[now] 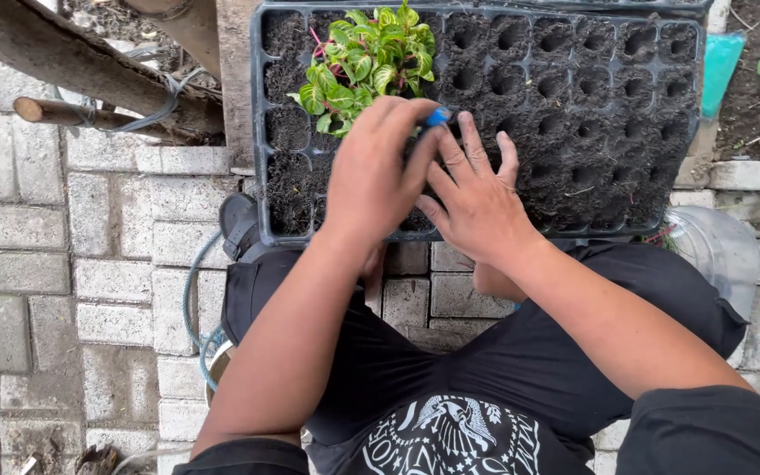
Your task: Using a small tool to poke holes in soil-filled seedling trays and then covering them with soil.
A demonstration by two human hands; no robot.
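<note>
Blue tool (pixel 437 116) sits pinched in left hand (pixel 376 171) grip over seedling tray (pixel 261 132).

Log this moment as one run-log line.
left hand: pinching blue tool | right hand: flat on tray soil | seedlings: tray's far-left cells

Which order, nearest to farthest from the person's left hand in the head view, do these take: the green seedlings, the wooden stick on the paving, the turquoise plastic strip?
From the left hand:
1. Green seedlings, just above it, in the tray's upper left.
2. Turquoise plastic strip, beyond the tray's right edge.
3. Wooden stick, far left. Items 2 and 3 are close to call.
</note>
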